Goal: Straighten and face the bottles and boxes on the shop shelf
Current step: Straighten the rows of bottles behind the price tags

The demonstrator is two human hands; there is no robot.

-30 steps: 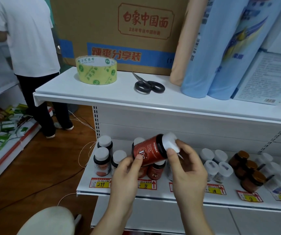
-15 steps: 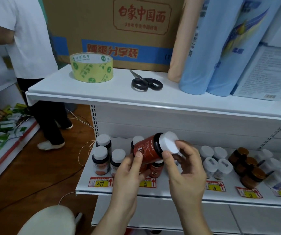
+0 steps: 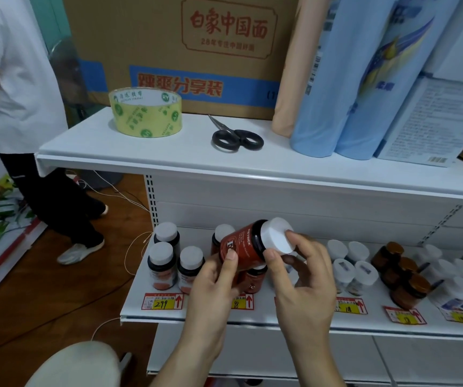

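Above the front edge of the white metal lower shelf [image 3: 280, 317], we hold a red-labelled dark plastic bottle with a white screw cap [image 3: 248, 245], tilted so the cap points up and to the right. Our left hand [image 3: 210, 291] cradles the body from below, thumb pressed on the glossy label, while our right hand [image 3: 305, 277] pinches the smooth round cap between thumb and fingers [image 3: 294, 238]. We judge that this two-handed hold lets us turn the bottle and find its front face before setting it back.

Behind the held bottle, on that same shelf, stand more red bottles of its kind [image 3: 254, 280], where we judge it belongs. Left of it stands a cluster of dark bottles with white caps and orange labels [image 3: 166, 263], upright and close together. Right of it are small clear jars with white lids [image 3: 353, 272], then amber glass jars with brown lids [image 3: 403, 277]. Yellow-and-red paper price tags [image 3: 162, 301] line the shelf lip.

Higher up, well above the held bottle, the top shelf carries a roll of yellowish clear tape [image 3: 145, 113] and black-handled scissors [image 3: 236, 138].
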